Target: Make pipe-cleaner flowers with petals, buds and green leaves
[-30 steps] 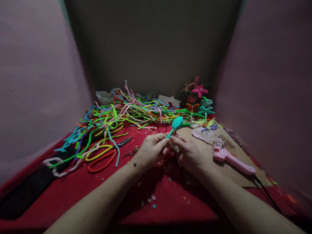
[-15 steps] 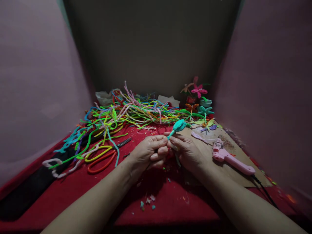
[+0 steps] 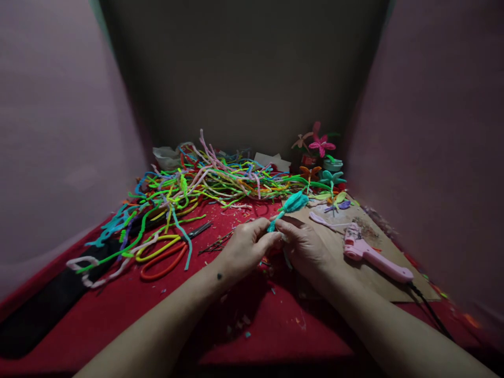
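A teal bud (image 3: 295, 201) leans farther right than moments ago, its stem (image 3: 271, 226) pinched between left hand (image 3: 248, 242) and right hand (image 3: 306, 245) near the far-left corner of the board (image 3: 334, 249), apparently being twisted.

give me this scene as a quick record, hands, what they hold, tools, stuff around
left hand: fingers at the stem of the turquoise fuzzy piece
right hand: fingers at the same stem
held piece: bunched head pointing up and away from the hands
scissors: left of the hands, on the red cloth
glue gun: pink, lying on the board, right of the hands
fuzzy stems: many colours, heaped behind the hands
pink flower: back right
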Demonstrator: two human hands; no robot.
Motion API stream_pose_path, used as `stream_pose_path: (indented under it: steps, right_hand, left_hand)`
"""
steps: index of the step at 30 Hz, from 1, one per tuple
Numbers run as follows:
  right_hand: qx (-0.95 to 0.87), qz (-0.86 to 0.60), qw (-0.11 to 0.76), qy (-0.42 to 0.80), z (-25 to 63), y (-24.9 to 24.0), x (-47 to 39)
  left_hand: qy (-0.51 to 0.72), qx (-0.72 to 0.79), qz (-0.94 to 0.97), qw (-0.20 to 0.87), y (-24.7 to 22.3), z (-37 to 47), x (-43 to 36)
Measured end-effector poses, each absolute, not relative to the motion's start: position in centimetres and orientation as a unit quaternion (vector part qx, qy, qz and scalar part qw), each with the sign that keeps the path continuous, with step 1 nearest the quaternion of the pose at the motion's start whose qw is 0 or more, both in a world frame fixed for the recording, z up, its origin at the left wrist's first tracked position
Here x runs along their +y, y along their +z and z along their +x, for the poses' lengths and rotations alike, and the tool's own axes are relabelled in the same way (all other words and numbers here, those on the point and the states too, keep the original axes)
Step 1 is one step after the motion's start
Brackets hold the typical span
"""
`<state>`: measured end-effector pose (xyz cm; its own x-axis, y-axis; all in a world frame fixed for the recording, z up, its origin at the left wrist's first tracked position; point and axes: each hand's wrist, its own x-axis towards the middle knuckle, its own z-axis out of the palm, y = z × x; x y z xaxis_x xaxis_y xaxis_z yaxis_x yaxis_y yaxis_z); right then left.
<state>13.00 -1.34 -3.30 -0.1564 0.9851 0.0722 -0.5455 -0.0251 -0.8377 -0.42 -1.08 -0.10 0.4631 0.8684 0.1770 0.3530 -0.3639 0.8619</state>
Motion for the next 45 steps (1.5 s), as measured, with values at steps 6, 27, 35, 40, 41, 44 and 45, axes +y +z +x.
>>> stream_pose_path:
  steps: [6,27,35,40,41,44,45]
  right_hand:
    - [-0.374,-0.299,0.599,0.642,12.8,-3.5,-1.4]
    - [-0.415,-0.341,0.570,0.622,12.9,-2.2,-2.0]
    - [-0.424,-0.336,0.559,0.628,13.1,-3.1,-1.6]
    - [-0.430,-0.307,0.569,0.630,13.2,-3.3,-1.4]
    - [-0.427,-0.304,0.571,0.632,13.2,-3.2,-1.4]
    - [-0.413,-0.301,0.576,0.638,13.2,-3.0,-1.4]
    - [-0.409,-0.303,0.578,0.638,13.2,-2.9,-1.4]
  left_hand:
    - [0.267,0.469,0.842,0.025,-1.6,-0.4,-1.5]
    - [0.373,0.446,0.750,0.316,-1.0,-0.6,-0.5]
    - [0.351,0.374,0.582,0.631,-0.4,-0.6,-0.5]
    - [0.327,0.296,0.504,0.743,-0.3,-1.1,-0.4]
    - [0.319,0.281,0.494,0.758,-0.3,-1.2,-0.3]
    - [0.302,0.260,0.479,0.782,-0.4,-1.4,-0.1]
    - [0.298,0.261,0.479,0.783,-0.3,-1.4,-0.1]
